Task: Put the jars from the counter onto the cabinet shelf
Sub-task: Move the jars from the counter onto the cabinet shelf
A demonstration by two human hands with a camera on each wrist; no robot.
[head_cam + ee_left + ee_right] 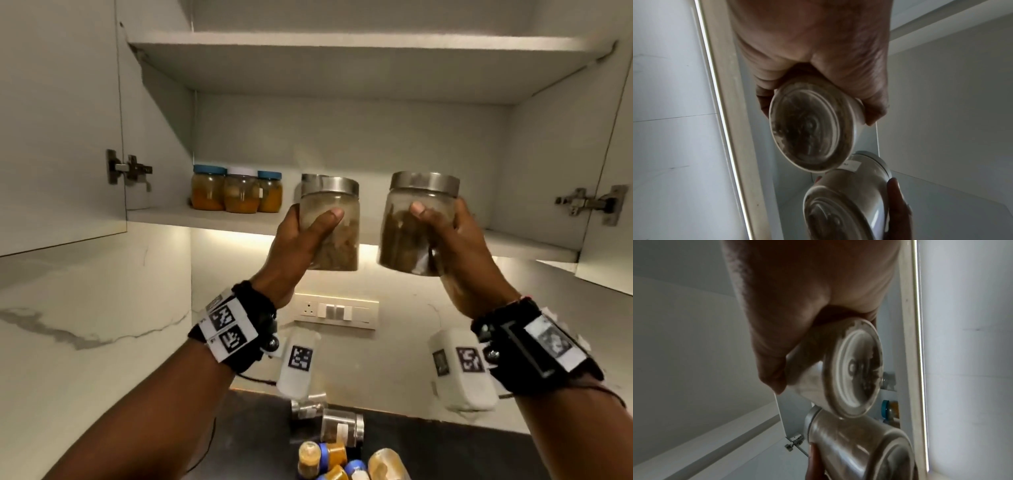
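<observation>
Jars raised at cabinet shelf

Left hand [301, 246] grips one steel-lidded jar [334, 226], right hand [455, 246] grips another [416, 222] — both in the air before the shelf [178, 216]. Three jars [236, 193] stand on the shelf's left side — more lie on the desk [445, 448] below.

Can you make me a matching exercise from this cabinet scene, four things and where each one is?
Things:
1. left-hand steel-lid jar
2. right-hand steel-lid jar
3. white-lid jar
4. switch plate

Places:
A. on the backsplash under the shelf
B. gripped by the right hand
C. on the shelf between two blue-lid jars
D. gripped by the left hand

Pairs: 1-D, 2-B, 3-C, 4-A
</observation>
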